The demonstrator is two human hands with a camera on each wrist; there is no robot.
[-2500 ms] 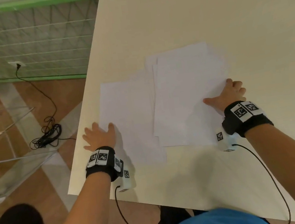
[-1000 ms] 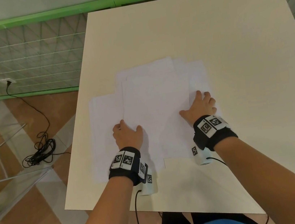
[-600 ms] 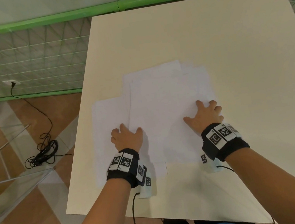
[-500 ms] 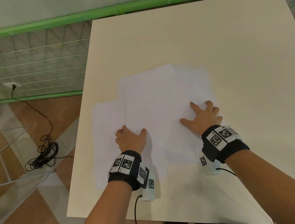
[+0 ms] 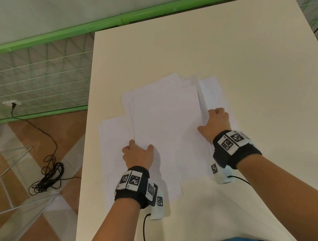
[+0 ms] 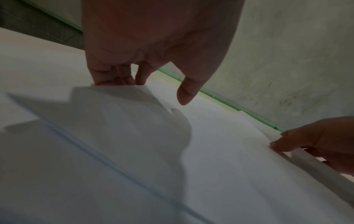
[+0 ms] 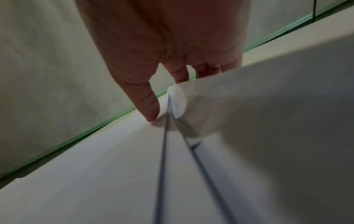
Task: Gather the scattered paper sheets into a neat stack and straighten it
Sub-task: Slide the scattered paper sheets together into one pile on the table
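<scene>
Several white paper sheets (image 5: pixel 168 131) lie overlapped on the cream table (image 5: pixel 225 49). One sheet (image 5: pixel 115 147) sticks out to the left and another (image 5: pixel 212 92) to the right. My left hand (image 5: pixel 140 146) grips the left edge of the upper sheets; in the left wrist view its fingers (image 6: pixel 113 75) tuck under the edge, thumb (image 6: pixel 184 94) above. My right hand (image 5: pixel 208 120) grips the right edge. The right wrist view shows its thumb (image 7: pixel 151 109) on the top sheet and its fingers (image 7: pixel 180 72) behind the lifted edge (image 7: pixel 249 91).
The table's left edge (image 5: pixel 88 150) runs close to the leftmost sheet. A green-framed mesh fence (image 5: pixel 45 75) stands beyond the table. A black cable coil (image 5: pixel 45 177) lies on the floor to the left. Bare tabletop stretches behind and to the right of the sheets.
Both hands lay flat on the sheets before; now their fingers curl under the pile's left and right edges. The sheets have been drawn closer together, and the right edge is lifted.
</scene>
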